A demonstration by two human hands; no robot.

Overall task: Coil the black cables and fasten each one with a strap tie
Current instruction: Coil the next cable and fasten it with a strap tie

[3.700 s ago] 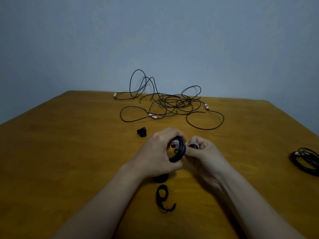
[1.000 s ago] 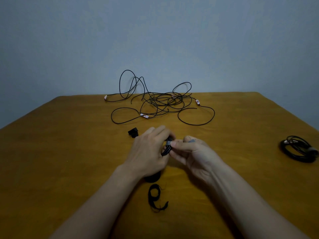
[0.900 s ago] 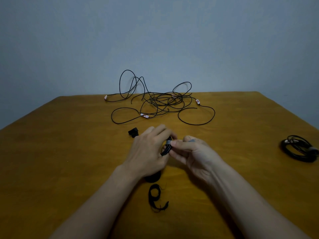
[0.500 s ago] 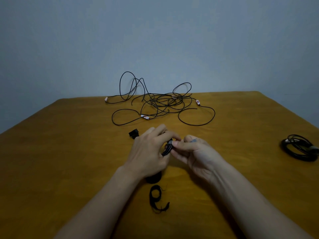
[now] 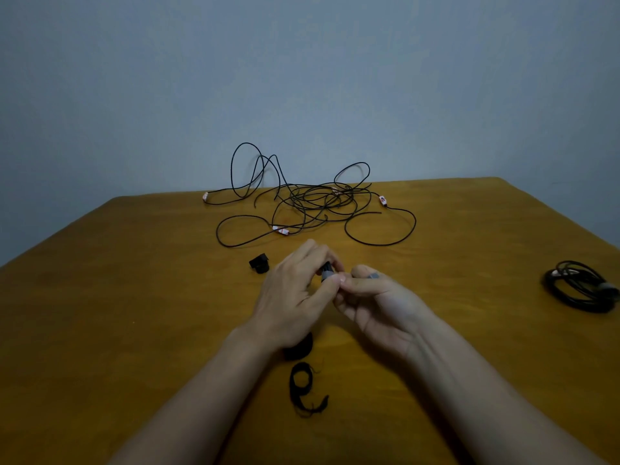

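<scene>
One cable [image 5: 299, 348], seemingly between the fingers [image 5: 314, 252]

a plain indoor room: wooden table [image 5: 100, 297] before a blue-grey wall [image 5: 302, 78].

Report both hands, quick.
Left hand: grips the coiled cable.
Right hand: pinches the grey strap tie.

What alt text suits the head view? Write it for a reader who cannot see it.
Two bare hands meet over a wooden table: the left hand grips a coiled black cable while the right hand pinches a grey strap tie against it. Loose black cables lie tangled behind, and a tied coil rests at the right edge.
</scene>
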